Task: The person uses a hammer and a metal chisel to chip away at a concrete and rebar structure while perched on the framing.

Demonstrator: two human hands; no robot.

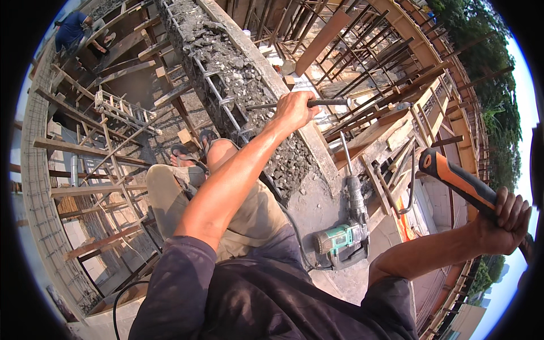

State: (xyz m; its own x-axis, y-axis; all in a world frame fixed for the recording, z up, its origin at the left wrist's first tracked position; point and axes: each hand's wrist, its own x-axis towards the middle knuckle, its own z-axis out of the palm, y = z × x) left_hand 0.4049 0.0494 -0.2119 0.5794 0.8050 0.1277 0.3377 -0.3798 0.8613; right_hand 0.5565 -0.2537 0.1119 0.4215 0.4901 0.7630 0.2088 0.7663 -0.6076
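Observation:
My left hand is wrapped round a dark steel chisel. The chisel lies crosswise over a chipped concrete beam, its thin end near the exposed rebar; contact with the concrete cannot be made out. Raised at the far right, my right hand grips a hammer by its black-and-orange handle. The hammer's head does not show. A green and grey demolition hammer rests on the concrete to the right of my legs, its bit pointing away from me.
Broken rubble lies along the beam by my knee. Timber props and planks cross a drop on the left, where another person bends over. Upright rebar and loose boards stand at the right. A black cable runs beside my leg.

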